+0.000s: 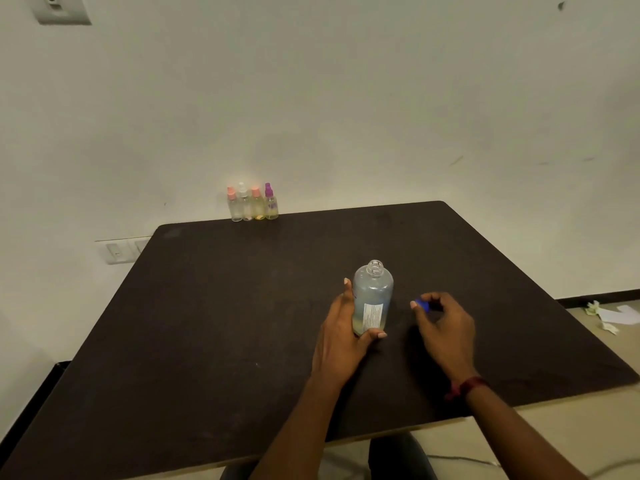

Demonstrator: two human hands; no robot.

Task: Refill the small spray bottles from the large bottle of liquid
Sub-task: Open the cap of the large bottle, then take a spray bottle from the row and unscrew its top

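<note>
While the left hand (341,327) wrapped the uncapped large bottle (372,299) upright at centre frame, the right hand (445,323) pinched its blue cap (423,304) just beside; four small spray bottles (252,204) lined the dark table's (207,323) upper-left edge.

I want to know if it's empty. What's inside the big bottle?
The big bottle, cap off, shows cloudy pale liquid through its clear wall. The left hand and a white label cover the lower part, so the bottom stays hidden.

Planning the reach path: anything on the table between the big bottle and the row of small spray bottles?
Nothing: in the head view, only bare dark table separates the large bottle from the small spray bottles.
</note>
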